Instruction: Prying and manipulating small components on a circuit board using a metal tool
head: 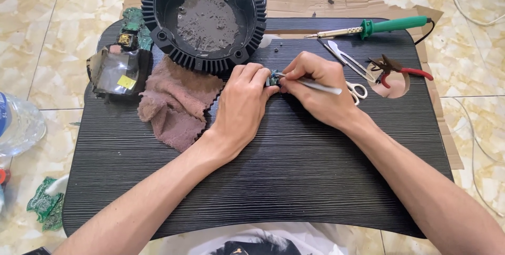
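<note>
Between the two hands, on the dark ribbed lap table [294, 181], sits a small green circuit board [273, 79]; the left hand [239, 108] pinches it closed-fingered while the right hand [315, 89] grips a slim silver metal tool [318, 85], tip on it. Picking at the board seems the step in hand, and the next move likely calls for a steady left-hand pinch and light pressure at the tip.

On the lap table [294, 181], the left hand [239, 107] and right hand [315, 89] met over a small circuit board [273, 79]; a cloth [176, 105] lay left, the round housing [205, 18] behind, scissors [352, 76] and soldering iron [379, 27] right
</note>
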